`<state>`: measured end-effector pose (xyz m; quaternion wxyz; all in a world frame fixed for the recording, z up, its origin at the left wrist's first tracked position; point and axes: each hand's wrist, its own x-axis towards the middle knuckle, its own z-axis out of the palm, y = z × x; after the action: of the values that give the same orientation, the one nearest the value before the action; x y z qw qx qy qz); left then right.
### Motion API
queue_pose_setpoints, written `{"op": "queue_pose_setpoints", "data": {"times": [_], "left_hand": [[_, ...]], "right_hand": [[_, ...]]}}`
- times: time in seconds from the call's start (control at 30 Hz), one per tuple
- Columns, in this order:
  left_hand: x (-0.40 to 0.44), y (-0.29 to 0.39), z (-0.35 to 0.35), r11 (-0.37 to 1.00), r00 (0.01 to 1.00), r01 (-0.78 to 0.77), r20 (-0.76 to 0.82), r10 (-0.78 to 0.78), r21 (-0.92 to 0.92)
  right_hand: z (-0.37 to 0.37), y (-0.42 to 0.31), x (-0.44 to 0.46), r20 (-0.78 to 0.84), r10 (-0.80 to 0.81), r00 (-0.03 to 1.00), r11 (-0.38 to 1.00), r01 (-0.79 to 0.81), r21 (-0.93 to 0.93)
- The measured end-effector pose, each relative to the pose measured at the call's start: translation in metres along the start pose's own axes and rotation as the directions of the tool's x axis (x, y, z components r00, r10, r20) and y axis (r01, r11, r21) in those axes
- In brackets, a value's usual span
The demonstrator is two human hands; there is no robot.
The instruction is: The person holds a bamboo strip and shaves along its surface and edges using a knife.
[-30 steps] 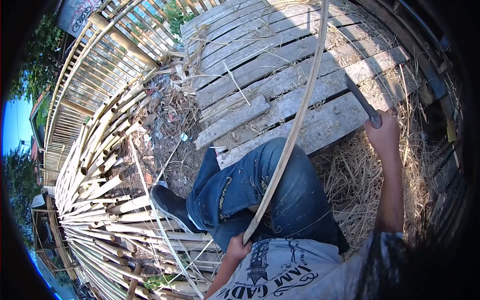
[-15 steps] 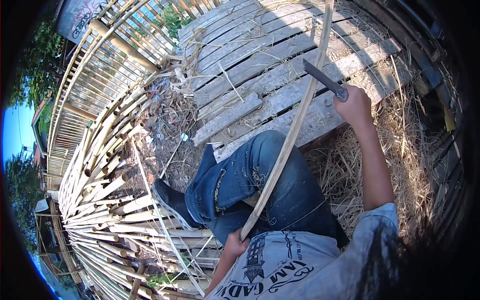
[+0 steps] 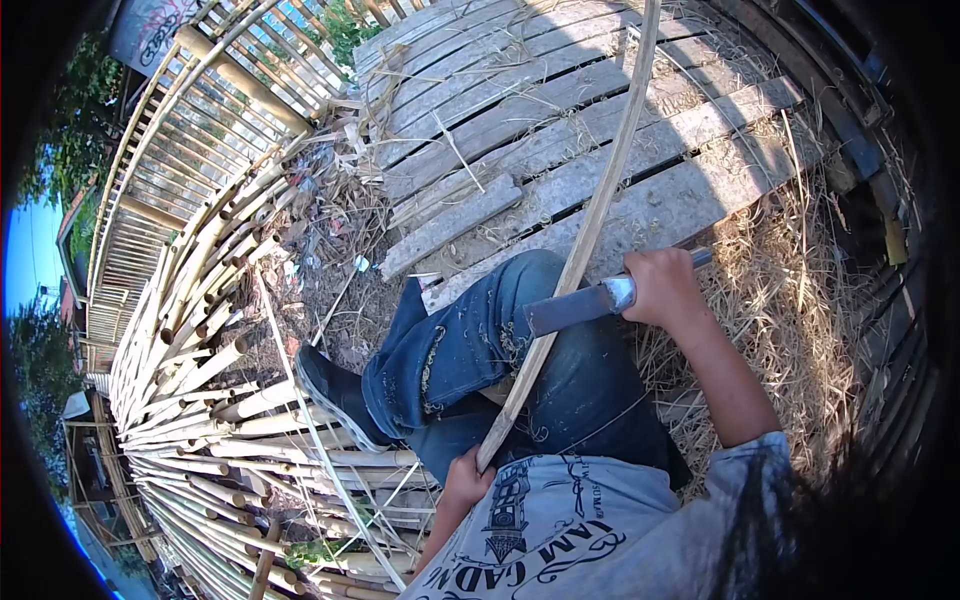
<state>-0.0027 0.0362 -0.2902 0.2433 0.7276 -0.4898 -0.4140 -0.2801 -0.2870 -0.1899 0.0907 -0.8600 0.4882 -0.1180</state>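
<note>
Hollow pole ends: we see cut bamboo poles (image 3: 380,458) stacked at left, several showing dark open ends; we cannot make out their insides.
Plank platform: weathered boards (image 3: 660,215) with gaps between them, strewn with thin shavings, part in sun and part in shadow; a short loose board (image 3: 455,228) lies on top near its left edge.
Yard: we find a bamboo fence (image 3: 250,85) at upper left, littered ground (image 3: 335,225) between poles and platform, and dry straw (image 3: 770,300) heaped at right.
Long pale strip: the strip (image 3: 603,205) passes over the person's jeans (image 3: 590,390) and above the platform; its long axis climbs from the waist to upper right in a gentle bow.
Knife: the blade (image 3: 570,312) crosses the strip near the knee, pointing left and slightly down; we cannot tell whether its edge touches.
Right hand: the fist (image 3: 660,288) is wrapped around the knife's handle.
Left hand: the fingers (image 3: 467,480) are curled closed around the strip's near end.
</note>
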Motion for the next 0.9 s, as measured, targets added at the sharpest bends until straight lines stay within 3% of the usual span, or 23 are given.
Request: {"op": "queue_pose_setpoints", "data": {"times": [0.1,0.4,0.53,0.6,0.63,0.67,0.7,0.77,0.83,0.9], "left_hand": [[0.005,0.009,-0.001,0.997,0.996,0.074,0.051,-0.076,0.026],[0.003,0.011,0.005,1.0,1.0,0.014,-0.003,-0.014,-0.023],[0.001,0.015,0.004,1.0,0.999,-0.031,-0.043,0.03,-0.004],[-0.005,0.018,0.002,1.0,0.999,0.013,-0.032,-0.014,-0.02],[-0.009,0.014,0.003,0.999,0.999,0.017,-0.042,-0.019,-0.038],[-0.014,0.007,0.005,0.997,0.999,0.033,-0.035,-0.035,-0.065],[-0.019,0.001,0.004,0.996,0.999,0.045,-0.025,-0.047,-0.083],[-0.013,0.006,-0.001,0.998,0.996,0.015,-0.091,-0.021,-0.064],[-0.011,0.007,-0.001,1.0,1.0,0.013,-0.02,-0.013,-0.012],[-0.005,0.015,-0.003,0.999,0.999,0.036,0.008,-0.036,-0.027]], "right_hand": [[-0.002,0.002,0.005,-0.031,0.009,0.999,1.0,-0.008,0.024],[-0.005,-0.003,0.008,-0.129,0.059,0.99,0.998,-0.056,0.026],[-0.011,-0.004,0.009,-0.098,0.05,0.994,0.995,-0.058,-0.082],[-0.015,0.001,0.012,-0.131,0.136,0.982,0.986,-0.147,-0.084],[-0.034,0.017,0.024,-0.136,0.502,0.854,0.864,-0.487,0.13],[-0.056,0.059,0.032,-0.144,0.681,0.718,0.727,-0.636,0.259],[-0.084,0.088,0.027,-0.283,0.749,0.599,0.644,-0.758,0.101],[-0.129,0.12,-0.009,-0.459,0.627,0.629,0.655,-0.745,-0.127],[-0.146,0.13,-0.038,-0.454,0.571,0.684,0.707,-0.691,-0.151],[-0.139,0.128,-0.058,-0.282,0.705,0.651,0.693,-0.718,0.074]]}}
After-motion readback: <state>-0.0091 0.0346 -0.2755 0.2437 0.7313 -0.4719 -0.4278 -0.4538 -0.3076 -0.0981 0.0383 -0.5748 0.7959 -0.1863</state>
